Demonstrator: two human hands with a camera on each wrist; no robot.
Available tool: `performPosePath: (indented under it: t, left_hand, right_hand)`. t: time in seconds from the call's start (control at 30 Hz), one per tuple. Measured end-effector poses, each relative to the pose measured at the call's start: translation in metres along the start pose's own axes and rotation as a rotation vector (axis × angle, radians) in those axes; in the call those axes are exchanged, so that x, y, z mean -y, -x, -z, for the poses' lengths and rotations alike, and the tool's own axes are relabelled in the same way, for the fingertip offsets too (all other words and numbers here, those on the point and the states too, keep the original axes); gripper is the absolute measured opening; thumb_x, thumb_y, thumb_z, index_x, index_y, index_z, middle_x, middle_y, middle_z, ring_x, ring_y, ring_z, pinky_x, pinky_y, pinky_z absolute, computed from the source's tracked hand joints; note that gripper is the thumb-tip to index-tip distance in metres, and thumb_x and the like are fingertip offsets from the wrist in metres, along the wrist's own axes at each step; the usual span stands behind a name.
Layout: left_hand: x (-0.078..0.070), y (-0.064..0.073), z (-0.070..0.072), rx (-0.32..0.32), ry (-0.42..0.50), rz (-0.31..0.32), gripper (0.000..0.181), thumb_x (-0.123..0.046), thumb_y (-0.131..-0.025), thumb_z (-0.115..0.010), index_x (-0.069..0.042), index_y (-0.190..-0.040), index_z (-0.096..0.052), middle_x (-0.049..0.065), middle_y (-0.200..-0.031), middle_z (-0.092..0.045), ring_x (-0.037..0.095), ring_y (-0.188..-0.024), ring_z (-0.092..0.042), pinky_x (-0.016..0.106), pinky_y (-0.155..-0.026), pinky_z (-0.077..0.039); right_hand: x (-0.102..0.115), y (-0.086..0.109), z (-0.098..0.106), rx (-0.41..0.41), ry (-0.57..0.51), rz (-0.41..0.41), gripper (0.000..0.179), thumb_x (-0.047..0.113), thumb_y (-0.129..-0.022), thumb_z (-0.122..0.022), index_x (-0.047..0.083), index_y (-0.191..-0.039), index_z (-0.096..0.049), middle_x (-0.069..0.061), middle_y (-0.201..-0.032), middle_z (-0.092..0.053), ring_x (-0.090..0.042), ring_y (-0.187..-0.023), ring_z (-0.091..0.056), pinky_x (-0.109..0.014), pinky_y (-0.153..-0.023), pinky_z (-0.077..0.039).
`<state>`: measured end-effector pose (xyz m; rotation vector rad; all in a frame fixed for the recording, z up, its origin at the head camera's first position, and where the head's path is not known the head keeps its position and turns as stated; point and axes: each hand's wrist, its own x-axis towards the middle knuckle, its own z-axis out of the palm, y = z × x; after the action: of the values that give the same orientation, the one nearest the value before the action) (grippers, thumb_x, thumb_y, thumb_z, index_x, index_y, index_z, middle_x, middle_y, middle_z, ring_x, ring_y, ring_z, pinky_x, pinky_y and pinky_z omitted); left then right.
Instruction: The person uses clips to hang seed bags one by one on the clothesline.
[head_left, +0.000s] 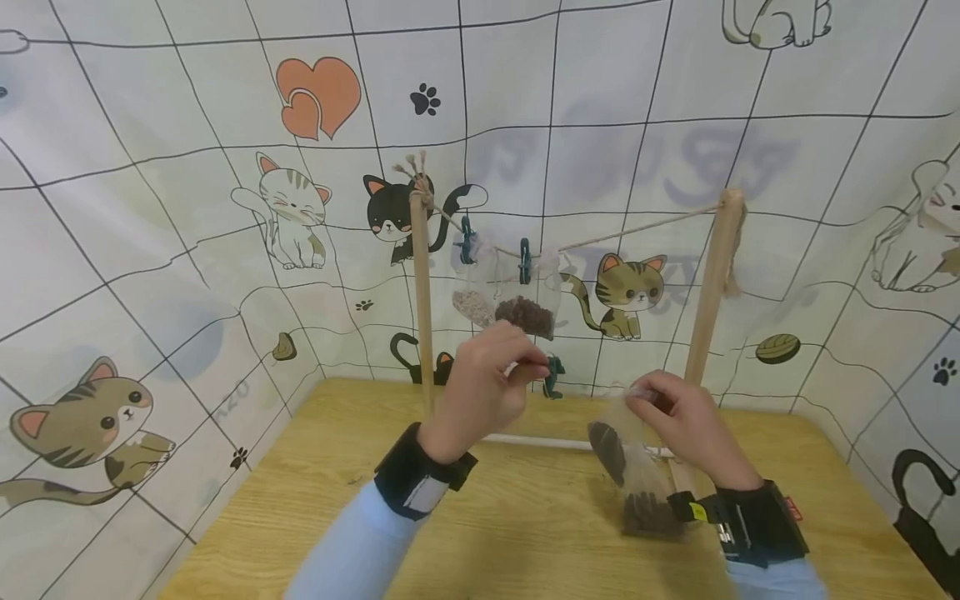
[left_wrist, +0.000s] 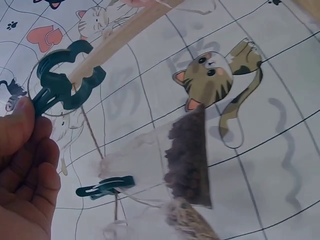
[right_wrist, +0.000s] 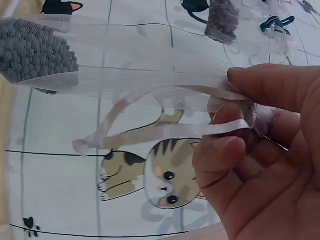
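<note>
My left hand (head_left: 487,383) is raised in front of the cord and pinches a dark green clothespin (left_wrist: 60,85) between thumb and fingers. In the left wrist view the clothespin's curved jaws stand apart. Lower and to the right, my right hand (head_left: 678,417) grips the gathered top of a sheer drawstring bag (right_wrist: 135,55). Small dark round beads (right_wrist: 40,52) fill the bag's end, and a pale ribbon loop (right_wrist: 150,135) dangles from the fingers. Another sheer bag (head_left: 651,508) with dark contents shows just below the held one, near the right post.
A sagging cord (head_left: 637,230) runs between a left post (head_left: 422,292) and a right post (head_left: 714,292). Green clothespins (head_left: 525,261) hold two bags on it, one with brown pieces (head_left: 525,317), one with pale grains (head_left: 471,307). A white rod (head_left: 540,442) crosses low over the wooden table (head_left: 300,500).
</note>
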<state>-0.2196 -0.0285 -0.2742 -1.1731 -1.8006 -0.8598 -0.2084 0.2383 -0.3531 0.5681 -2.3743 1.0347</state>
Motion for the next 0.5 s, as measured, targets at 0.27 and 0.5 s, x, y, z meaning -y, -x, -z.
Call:
performPosePath:
  t: [0.27,0.5]
  left_hand:
    - [0.006,-0.047,0.0,-0.078,0.084,0.086,0.006,-0.001,-0.08,-0.065,-0.004,-0.074,-0.064,0.005,-0.072,-0.064,0.007,-0.06,-0.051,0.017,-0.054,-0.041]
    - [0.011,-0.09,0.004,-0.087,-0.014,0.164,0.005,-0.006,-0.08,-0.067,-0.006,-0.075,-0.065,0.004,-0.073,-0.065,0.009,-0.061,-0.05,0.019,-0.059,-0.04]
  right_hand:
    - [0.02,-0.027,0.016,-0.001,0.05,0.08,0.005,0.018,-0.088,-0.061,0.015,-0.093,-0.061,0.002,-0.065,-0.051,-0.008,-0.047,-0.047,-0.026,-0.043,-0.041]
    - [0.024,-0.039,0.023,-0.016,0.063,0.075,0.006,0.017,-0.089,-0.059,0.012,-0.092,-0.061,-0.001,-0.064,-0.054,-0.011,-0.048,-0.05,-0.027,-0.045,-0.044]
